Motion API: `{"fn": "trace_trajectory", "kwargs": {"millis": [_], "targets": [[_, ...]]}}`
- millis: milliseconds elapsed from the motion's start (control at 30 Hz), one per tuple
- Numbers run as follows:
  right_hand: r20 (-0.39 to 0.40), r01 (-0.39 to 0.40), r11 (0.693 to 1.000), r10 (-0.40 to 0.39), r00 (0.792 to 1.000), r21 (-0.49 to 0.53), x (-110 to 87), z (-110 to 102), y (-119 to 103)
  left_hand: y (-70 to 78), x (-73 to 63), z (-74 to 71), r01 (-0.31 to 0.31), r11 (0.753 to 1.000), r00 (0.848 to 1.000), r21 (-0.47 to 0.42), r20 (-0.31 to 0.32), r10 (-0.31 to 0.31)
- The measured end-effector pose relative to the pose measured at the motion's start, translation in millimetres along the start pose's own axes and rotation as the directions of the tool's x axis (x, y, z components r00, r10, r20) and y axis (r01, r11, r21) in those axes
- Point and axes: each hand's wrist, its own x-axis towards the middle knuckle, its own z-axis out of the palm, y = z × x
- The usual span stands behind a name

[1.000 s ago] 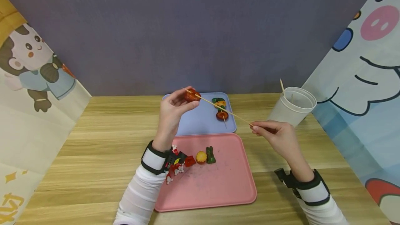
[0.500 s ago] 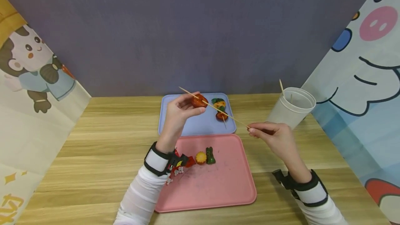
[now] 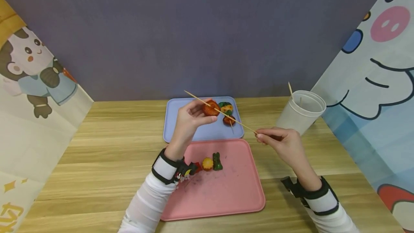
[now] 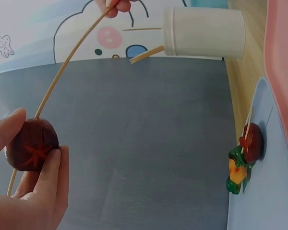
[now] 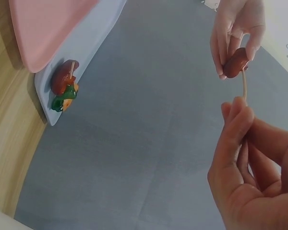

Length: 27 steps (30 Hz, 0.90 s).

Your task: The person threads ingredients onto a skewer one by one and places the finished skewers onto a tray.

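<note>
My left hand (image 3: 191, 119) holds a brown toy shiitake mushroom (image 4: 31, 139) between thumb and fingers, a star pattern on its cap. A thin bamboo skewer (image 3: 240, 124) runs through the mushroom, and its pointed tip sticks out beyond the left hand. At the skewer's other end, my right hand (image 3: 284, 141) pinches it with thumb and fingertips. Seen from the left wrist, the skewer bows slightly. Both hands are raised above a blue tray (image 3: 173, 118), where a loaded skewer (image 4: 237, 170) with green, yellow-orange and brown pieces lies at the right side.
A pink tray (image 3: 233, 190) lies nearer, bearing a corn slice (image 3: 207, 163), a green pepper piece (image 3: 217, 161) and a red piece (image 3: 197, 167), partly behind the left wrist. The white cup (image 3: 300, 112) at back right holds skewers. A grey wall (image 3: 207, 39) rises behind.
My left hand and the mushroom have moved right and a little down, along the skewer toward the right hand. More of the tip shows on the left. My right hand shifted slightly left.
</note>
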Motion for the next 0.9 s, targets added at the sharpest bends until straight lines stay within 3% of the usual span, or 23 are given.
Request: {"fn": "trace_trajectory", "kwargs": {"millis": [233,400,500,733,900], "targets": [[-0.006,-0.008,0.999,0.008,1.0,-0.037,-2.3,0.1,-1.9,-0.3,0.0,-3.2,0.027,0.999,0.999,0.023,0.019,-0.027],[0.002,-0.001,0.996,0.001,1.0,-0.086,-4.4,5.4,-4.9,-4.6,-2.5,3.1,0.082,0.993,0.991,0.088,0.096,-0.09],[0.008,0.009,0.997,-0.009,1.0,-0.083,-4.4,8.1,-5.4,-8.5,-3.8,7.9,0.082,0.992,0.987,0.099,0.133,-0.095],[-0.005,0.015,0.997,-0.016,1.0,-0.071,-5.2,6.8,-4.5,-12.5,-6.0,12.2,0.051,0.995,0.99,0.088,0.125,-0.062],[-0.027,0.004,0.996,-0.006,1.0,-0.085,-7.0,6.6,-5.1,-14.0,-6.9,13.8,0.067,0.99,0.993,0.124,0.092,-0.079]]}}
